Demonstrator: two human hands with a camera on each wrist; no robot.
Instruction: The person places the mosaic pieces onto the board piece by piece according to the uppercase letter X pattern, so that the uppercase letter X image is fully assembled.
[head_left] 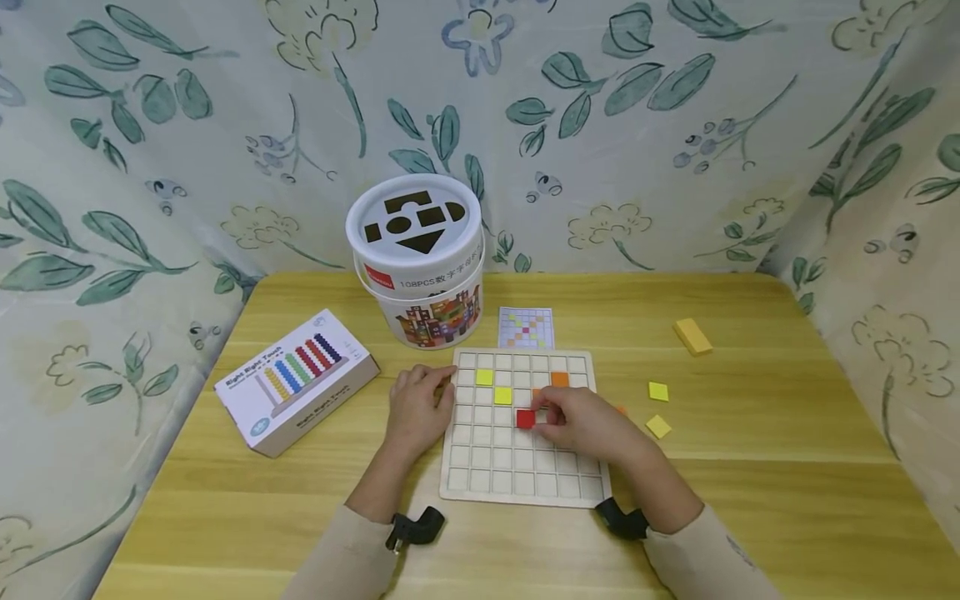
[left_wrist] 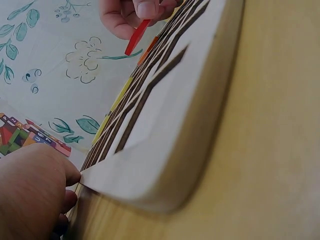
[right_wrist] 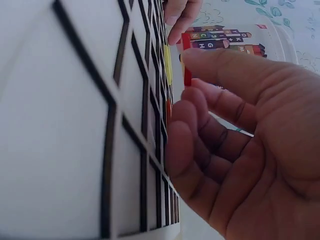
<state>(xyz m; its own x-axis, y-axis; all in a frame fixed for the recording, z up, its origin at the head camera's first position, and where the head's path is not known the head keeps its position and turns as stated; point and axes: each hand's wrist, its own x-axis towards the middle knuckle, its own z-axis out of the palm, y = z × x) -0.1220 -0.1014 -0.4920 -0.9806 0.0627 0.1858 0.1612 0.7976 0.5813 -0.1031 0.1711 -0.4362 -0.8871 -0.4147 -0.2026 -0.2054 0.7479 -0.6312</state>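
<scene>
My right hand (head_left: 588,423) pinches a red square tile (head_left: 526,419) between thumb and fingertips, just above the middle of a pale wooden grid board (head_left: 468,480). The right wrist view shows this red tile (right_wrist: 187,60) edge-on, a small gap away from the board. Two yellow tiles (head_left: 484,377) lie in upper left cells. An orange tile (head_left: 559,379) sits at the upper right, and another is partly hidden by my right hand. My left hand (head_left: 417,410) rests on the table, its fingers touching the board's left edge with the fingers loosely bent.
Behind the board lies a pattern card (head_left: 527,327) with coloured squares. A white lidded bucket (head_left: 431,287) and a white abacus box (head_left: 300,383) stand to the left. At right are loose yellow tiles (head_left: 658,392), a yellow block (head_left: 693,337) and a partly covered orange piece (head_left: 621,410).
</scene>
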